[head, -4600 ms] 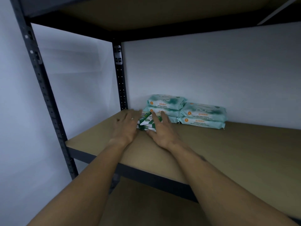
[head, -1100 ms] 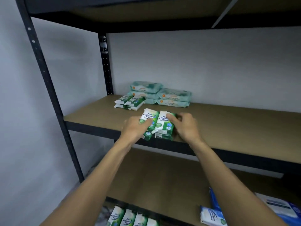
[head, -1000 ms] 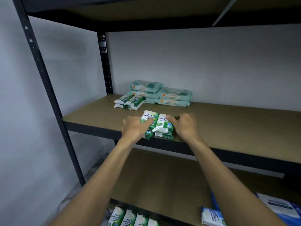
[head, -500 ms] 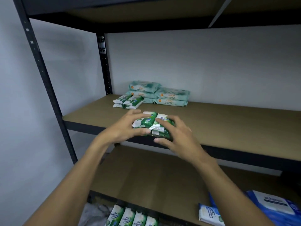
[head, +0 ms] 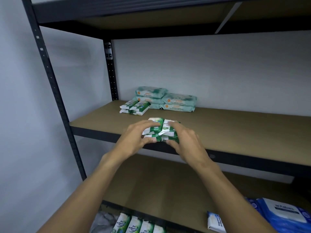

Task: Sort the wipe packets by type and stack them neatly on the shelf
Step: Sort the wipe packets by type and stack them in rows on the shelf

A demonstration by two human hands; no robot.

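Several small green-and-white wipe packets [head: 161, 130] sit in a two-layer bundle at the front edge of the middle shelf [head: 235, 132]. My left hand [head: 134, 140] grips the bundle's left side, thumb underneath. My right hand [head: 183, 142] grips its right side, fingers over the top. Further back on the same shelf lies a small stack of the same green-and-white packets [head: 134, 107]. Behind them, against the wall, are two stacks of larger teal packets [head: 166, 100].
A black upright post [head: 55, 91] stands at the shelf's front left corner. On the lower shelf are blue packets [head: 282, 214] at the right. More green-and-white packets [head: 139, 225] lie at the bottom, below the lower shelf.
The bundle in my hands has tipped from nearly upright to flatter and moved slightly up and back over the shelf edge. My thumbs have come under its front.
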